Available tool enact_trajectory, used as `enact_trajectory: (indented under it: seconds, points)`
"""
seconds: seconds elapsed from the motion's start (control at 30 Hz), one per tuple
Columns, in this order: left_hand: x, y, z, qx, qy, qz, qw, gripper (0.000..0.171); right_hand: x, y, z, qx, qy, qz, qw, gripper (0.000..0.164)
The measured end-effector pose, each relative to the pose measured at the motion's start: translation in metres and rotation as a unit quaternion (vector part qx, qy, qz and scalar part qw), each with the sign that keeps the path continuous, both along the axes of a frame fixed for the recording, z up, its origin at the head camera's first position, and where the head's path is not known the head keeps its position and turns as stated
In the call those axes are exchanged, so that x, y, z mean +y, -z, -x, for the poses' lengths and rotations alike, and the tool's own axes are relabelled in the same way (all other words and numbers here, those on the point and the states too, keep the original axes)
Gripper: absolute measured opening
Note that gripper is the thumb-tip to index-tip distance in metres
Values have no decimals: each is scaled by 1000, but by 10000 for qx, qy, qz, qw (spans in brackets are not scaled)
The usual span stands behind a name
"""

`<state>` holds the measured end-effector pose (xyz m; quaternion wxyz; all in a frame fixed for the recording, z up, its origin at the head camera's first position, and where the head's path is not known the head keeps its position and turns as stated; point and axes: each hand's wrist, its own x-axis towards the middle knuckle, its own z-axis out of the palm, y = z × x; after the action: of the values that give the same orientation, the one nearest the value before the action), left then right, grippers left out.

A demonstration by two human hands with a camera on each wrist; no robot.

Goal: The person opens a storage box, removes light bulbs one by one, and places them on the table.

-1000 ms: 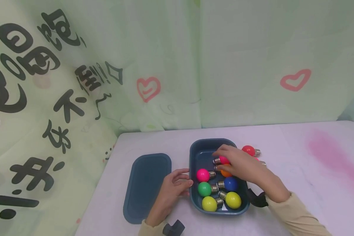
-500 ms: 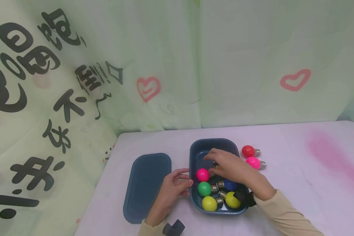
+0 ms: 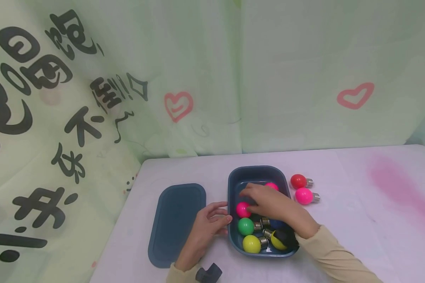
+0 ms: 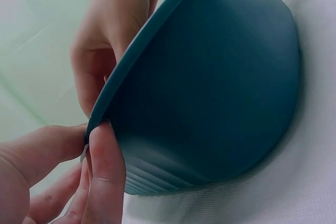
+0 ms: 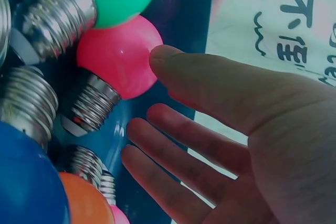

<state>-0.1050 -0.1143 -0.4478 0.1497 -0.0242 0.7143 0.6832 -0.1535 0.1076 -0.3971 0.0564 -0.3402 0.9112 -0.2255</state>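
Observation:
A dark blue box (image 3: pixel 233 173) with light bulbs in it stands on the table. My left hand (image 3: pixel 206 230) is at its left side; the left wrist view shows finger and thumb pinching the rim (image 4: pixel 123 61). My right hand (image 3: pixel 269 202) is inside the box, fingers spread apart. In the right wrist view its thumb tip is right at a pink bulb (image 5: pixel 118 56). Near that bulb lie a green bulb (image 3: pixel 246 226), a yellow bulb (image 3: pixel 251 244), a blue bulb (image 5: pixel 26 177) and an orange bulb (image 5: pixel 84 198). Another yellow bulb (image 3: pixel 277 243) is partly hidden by the right wrist's camera.
A flat dark blue lid (image 3: pixel 177 224) lies left of the box. To the right of the box are a red bulb (image 3: pixel 298 181) and a pink bulb (image 3: pixel 303 195) on the white tablecloth (image 3: pixel 354 212). A printed curtain (image 3: pixel 287 98) hangs behind.
My right hand has moved left within the box, from the orange and pink bulbs at the right side to the pink bulb at the left. The left hand has stayed put.

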Motion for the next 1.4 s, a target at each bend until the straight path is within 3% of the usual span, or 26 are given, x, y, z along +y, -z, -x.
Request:
enact_trajectory:
  seconds: [0.93,1.4]
  points:
    - [1,1,0,-27,-50,20,10000,49,-10,7,3,-233,-175,-71,9995,35]
    - [1,3,1,1,-44,-5,10000,49,-1,-10,-5,-155,-142,173,9996,36]
